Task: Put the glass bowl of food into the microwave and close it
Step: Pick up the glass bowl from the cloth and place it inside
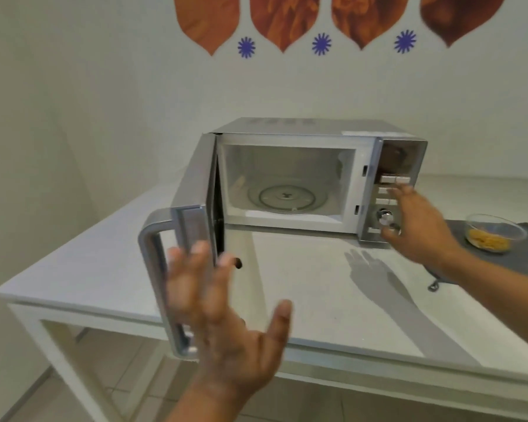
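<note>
Head view: glass bowl holds yellow food; microwave open

Both forearms are bare, no sleeves; left hand and right hand wear no rings or gloves

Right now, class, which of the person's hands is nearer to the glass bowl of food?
Right. The right hand hovers by the microwave's buttons, just left of the glass bowl. The left hand is far off, by the open door's handle.
</note>
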Motion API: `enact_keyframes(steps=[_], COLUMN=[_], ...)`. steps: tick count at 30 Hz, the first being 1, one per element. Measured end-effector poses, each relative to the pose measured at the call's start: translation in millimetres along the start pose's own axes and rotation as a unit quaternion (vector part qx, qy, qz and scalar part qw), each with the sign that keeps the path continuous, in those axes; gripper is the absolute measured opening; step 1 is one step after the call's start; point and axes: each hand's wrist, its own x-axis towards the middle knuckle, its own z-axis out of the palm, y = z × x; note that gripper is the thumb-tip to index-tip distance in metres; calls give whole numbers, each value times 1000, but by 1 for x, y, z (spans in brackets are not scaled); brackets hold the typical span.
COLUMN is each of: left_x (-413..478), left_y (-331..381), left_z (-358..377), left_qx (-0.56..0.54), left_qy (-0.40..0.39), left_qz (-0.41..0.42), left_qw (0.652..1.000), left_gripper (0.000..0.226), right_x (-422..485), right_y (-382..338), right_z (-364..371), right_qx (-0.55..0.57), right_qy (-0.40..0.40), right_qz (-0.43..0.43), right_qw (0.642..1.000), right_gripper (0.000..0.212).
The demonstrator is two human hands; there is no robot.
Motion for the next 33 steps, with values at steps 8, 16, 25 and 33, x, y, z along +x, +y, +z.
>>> enact_keyframes(steps=[8, 16, 25, 33], left_x=[-60, -93, -100, -101], left_y=[12, 14, 17, 21], left_z=[120, 217, 220, 223], left_qx=[2, 82, 113, 113], left_qy=[-452, -590, -563, -555], left_qz=[-137, -199, -193, -210], left_qw=[881, 778, 795, 797], left_gripper=[66, 68, 73, 72], right_x=[-96, -126, -102, -27], right_y=[26, 37, 84, 230], right_z=[46, 71, 48, 24], right_qx=[135, 180, 384, 232], right_qy=[-108, -83, -92, 135], right_qz=[68, 41, 108, 249], right_qw=[983, 979, 912, 931], right_gripper=[76, 67, 61, 71])
